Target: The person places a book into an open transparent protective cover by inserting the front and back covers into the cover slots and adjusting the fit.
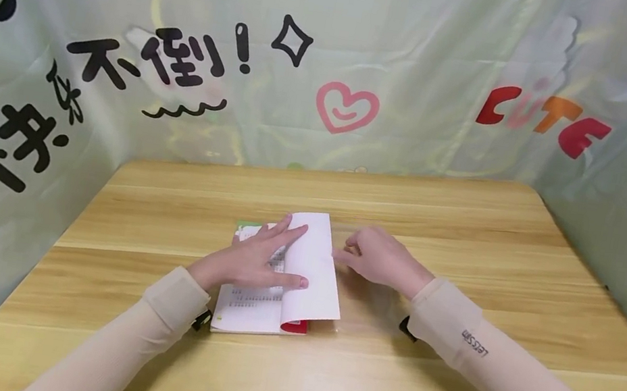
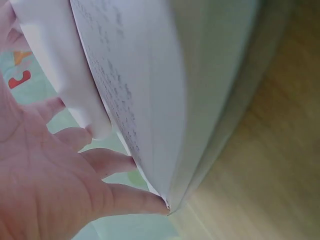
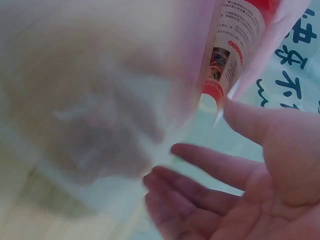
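The book (image 1: 247,323) lies mid-surface (image 1: 471,210), long axis running near edge to far, just left of the right hand (image 1: 380,257), whose grip is loose, thumb parted from fingers beside clear film (image 3: 90,100). The left hand (image 1: 256,263), nearer, spreads across it.

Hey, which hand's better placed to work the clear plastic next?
Probably the right hand: it's right beside the clear plastic, while the left hand is spread across the open book.
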Motion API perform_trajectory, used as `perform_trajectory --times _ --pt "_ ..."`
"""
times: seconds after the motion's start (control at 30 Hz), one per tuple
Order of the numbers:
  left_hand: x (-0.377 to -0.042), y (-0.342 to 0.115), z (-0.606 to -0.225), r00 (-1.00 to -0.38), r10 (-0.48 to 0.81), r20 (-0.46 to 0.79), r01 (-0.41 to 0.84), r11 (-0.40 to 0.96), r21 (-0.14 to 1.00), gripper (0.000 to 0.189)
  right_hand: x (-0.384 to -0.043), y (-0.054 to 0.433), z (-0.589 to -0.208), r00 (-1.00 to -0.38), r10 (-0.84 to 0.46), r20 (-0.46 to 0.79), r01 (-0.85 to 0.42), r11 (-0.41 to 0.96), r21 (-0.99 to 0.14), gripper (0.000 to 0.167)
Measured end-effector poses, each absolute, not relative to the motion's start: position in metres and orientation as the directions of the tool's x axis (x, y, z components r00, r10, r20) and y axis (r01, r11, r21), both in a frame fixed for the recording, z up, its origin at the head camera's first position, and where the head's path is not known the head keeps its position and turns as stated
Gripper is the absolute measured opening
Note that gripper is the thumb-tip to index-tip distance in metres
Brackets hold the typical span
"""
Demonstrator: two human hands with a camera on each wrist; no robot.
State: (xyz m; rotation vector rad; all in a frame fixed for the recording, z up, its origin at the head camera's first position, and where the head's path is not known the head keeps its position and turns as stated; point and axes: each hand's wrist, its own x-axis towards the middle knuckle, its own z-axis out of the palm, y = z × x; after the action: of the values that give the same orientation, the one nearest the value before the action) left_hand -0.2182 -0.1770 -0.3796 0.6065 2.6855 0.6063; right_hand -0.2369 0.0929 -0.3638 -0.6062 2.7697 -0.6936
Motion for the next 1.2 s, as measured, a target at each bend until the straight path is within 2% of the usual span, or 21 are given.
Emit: perform_trajectory --times 0.17,0.27,0.8,1.2 --pt "-0.219 -0.176 -0.378 -0.856 0.466 -0.225 0.335 0.830 0.445 0.104 -0.227 0.106 -0.365 -0.885 -0.432 -0.174 -0.360 0.872 -0.332 0.040" --pt "-0.220 -0.174 -0.378 -0.855 0.460 -0.237 0.333 0.840 0.429 0.104 -0.225 0.110 -0.367 -0.876 -0.437 -0.203 -0.372 0.881 -0.294 0.040" --pt "-0.218 -0.152 -0.375 -0.867 0.388 -0.312 0.279 0.898 0.340 0.109 -0.225 0.116 -0.370 -0.855 -0.471 -0.218 -0.394 0.862 -0.317 0.049" --pt "-0.216 -0.138 -0.371 -0.868 0.385 -0.313 0.297 0.908 0.295 0.107 -0.226 0.117 -0.371 -0.851 -0.480 -0.213 -0.398 0.854 -0.334 0.046"
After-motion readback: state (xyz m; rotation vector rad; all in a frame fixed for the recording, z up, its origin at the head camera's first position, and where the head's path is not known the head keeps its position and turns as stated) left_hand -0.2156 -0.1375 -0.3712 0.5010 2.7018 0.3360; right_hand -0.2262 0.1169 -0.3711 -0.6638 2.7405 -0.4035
